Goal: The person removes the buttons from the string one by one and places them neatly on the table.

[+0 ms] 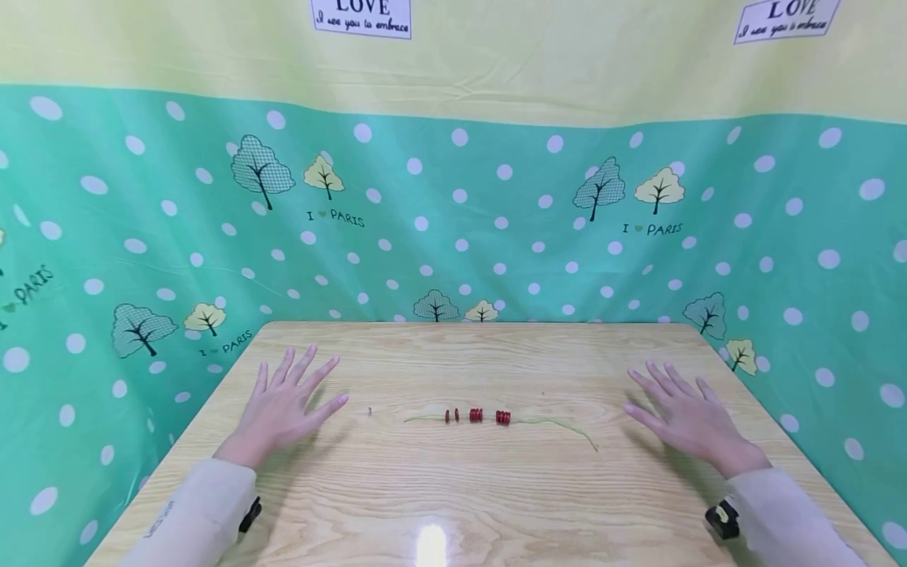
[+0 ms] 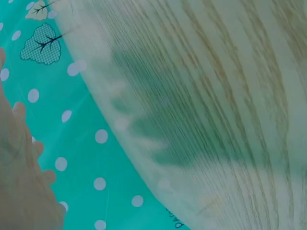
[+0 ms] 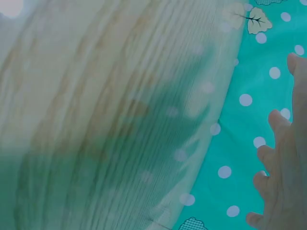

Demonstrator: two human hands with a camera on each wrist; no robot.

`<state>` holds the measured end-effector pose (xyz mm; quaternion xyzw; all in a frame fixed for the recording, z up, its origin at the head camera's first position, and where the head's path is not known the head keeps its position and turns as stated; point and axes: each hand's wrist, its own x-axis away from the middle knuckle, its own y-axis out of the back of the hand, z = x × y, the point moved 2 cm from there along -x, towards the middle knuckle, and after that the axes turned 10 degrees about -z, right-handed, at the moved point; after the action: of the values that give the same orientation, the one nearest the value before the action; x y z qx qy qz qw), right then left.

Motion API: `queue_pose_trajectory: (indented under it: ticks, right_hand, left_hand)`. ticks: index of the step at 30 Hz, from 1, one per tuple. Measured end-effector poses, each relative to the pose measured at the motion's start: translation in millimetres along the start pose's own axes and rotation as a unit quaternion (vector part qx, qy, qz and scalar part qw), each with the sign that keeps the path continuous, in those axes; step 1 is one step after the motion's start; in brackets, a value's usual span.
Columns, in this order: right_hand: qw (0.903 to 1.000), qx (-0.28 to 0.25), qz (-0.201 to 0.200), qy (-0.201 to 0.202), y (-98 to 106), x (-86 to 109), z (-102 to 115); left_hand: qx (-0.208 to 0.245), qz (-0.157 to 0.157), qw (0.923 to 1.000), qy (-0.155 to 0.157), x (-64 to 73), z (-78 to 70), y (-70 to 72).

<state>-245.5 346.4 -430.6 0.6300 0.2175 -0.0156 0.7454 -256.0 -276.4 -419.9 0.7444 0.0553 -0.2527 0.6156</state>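
A thin pale-green string (image 1: 546,420) lies across the middle of the wooden table, its right end bending toward the front. Small dark-red ring-like beads (image 1: 503,417) sit along it, two apart at the left and the others in two tight clusters. To the left of the string is my left hand (image 1: 283,405), palm down with fingers spread, holding nothing. My right hand (image 1: 683,417) is stretched out likewise on the opposite side, apart from the string. Each wrist view shows its hand only at the outer edge, with a shadow on the tabletop.
The light wood-grain table (image 1: 453,488) reaches back to a teal, white-dotted curtain (image 1: 460,213) that also hangs at both sides. A tiny dark bit (image 1: 369,411) lies left of the string. Black wrist devices (image 1: 723,520) sit under both pale sleeves.
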Motion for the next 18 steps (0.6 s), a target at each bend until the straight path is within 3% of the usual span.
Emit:
queue_pose_trajectory:
  ticks: [9, 18]
  right_hand:
    - [0.9998, -0.019, 0.0, 0.008, 0, -4.7, 7]
    - [0.9992, -0.03, -0.011, 0.023, -3, -5.2, 19]
  left_hand:
    - [0.003, -0.001, 1.0, 0.0, 0.5, 0.1, -7.5]
    - [0.021, 0.023, 0.9995, -0.007, 2.7, -5.5, -12.6]
